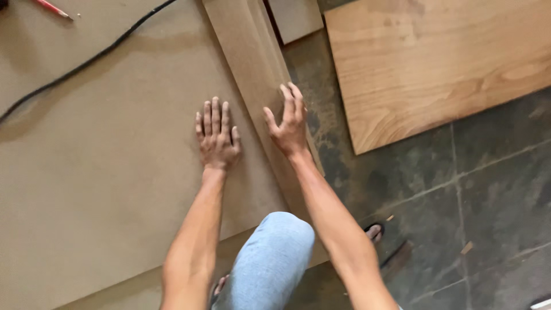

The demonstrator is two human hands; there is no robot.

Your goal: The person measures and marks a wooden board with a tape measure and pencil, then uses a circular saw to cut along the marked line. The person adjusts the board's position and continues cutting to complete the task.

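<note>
1. Large brown fibreboard sheet (97, 161) lies flat on the floor and fills the left half of the view.
2. Dark stone tile floor (459, 218) is exposed on the right, with a few small wood chips on it.
3. Grained plywood panel (430, 63) lies flat on the tiles at upper right, apart from the other boards.
4. Long narrow board strip (252, 63) lies along the right edge of the fibreboard sheet, running from the top of the view down toward the person's knee.
5. Knee in light blue jeans (270, 258) at bottom centre; a sandalled foot (374, 231) rests on the tiles beside it.
6. Black cable (86, 60) trails across the sheet at upper left.
7. Left hand (216, 136): palm down, fingers spread, flat on the fibreboard sheet just beside the strip. Grip apart, holding nothing.
8. Right hand (290, 123): fingers loosely spread, resting on the strip near its right edge. Grip apart, not clamped.
9. Red pencil (53, 8) lies at the top left corner.
</note>
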